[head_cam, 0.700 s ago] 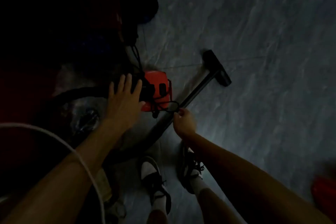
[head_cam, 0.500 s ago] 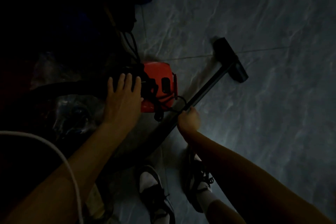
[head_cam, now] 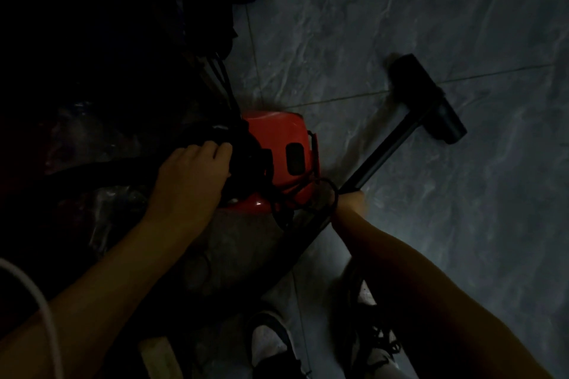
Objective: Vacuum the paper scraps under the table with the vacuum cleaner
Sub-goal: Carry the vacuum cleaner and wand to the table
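The scene is very dim. A red vacuum cleaner body [head_cam: 277, 138] sits on the grey floor, wrapped in black cord. My left hand [head_cam: 194, 175] has its fingers curled over the black handle and hose at the body's left side. My right hand [head_cam: 351, 203] grips the black wand [head_cam: 381, 154], which runs up and right to the black floor nozzle [head_cam: 428, 98] resting on the tiles. A loop of black cord [head_cam: 326, 194] hangs by my right wrist. No paper scraps are visible.
Dark bags and clutter [head_cam: 123, 40] fill the left side. A white cable [head_cam: 37, 301] crosses my left forearm. My two shoes [head_cam: 271, 344] stand at the bottom. Grey marbled floor tiles [head_cam: 431, 9] stretch to the right.
My left hand went from lying flat with spread fingers to curling around the vacuum's handle. The view shifted closer, and the wand with its nozzle swung a little to the right.
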`<state>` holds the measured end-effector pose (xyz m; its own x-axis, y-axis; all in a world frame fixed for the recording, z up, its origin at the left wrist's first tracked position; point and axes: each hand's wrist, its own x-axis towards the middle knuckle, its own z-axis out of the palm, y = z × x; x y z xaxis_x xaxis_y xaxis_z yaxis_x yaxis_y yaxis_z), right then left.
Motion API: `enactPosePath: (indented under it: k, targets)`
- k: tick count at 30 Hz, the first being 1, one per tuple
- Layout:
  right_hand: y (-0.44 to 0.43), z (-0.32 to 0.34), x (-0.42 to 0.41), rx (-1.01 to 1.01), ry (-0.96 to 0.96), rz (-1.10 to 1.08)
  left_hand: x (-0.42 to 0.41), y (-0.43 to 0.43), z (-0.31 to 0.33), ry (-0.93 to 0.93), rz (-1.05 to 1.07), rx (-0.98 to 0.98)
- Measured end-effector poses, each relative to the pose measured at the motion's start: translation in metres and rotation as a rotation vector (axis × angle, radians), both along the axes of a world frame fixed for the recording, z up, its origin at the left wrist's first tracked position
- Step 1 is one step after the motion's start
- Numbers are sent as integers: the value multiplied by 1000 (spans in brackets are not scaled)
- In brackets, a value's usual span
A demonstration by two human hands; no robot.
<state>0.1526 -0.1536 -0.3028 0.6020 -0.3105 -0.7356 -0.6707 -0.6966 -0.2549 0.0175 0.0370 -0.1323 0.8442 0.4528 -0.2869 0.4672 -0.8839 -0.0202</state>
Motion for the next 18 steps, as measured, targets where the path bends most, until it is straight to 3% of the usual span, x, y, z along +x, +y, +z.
enactPosePath:
  k: [3,9,18]
  targets:
    - [-8,10,7,40,31,33,2,-6,5,31,-43,29]
    - [-48,96,17,35,-52,136,14,-36,48,101,-10,7]
    - [-93,305,67,68,-177,161,57,-61,217,11,60,-141]
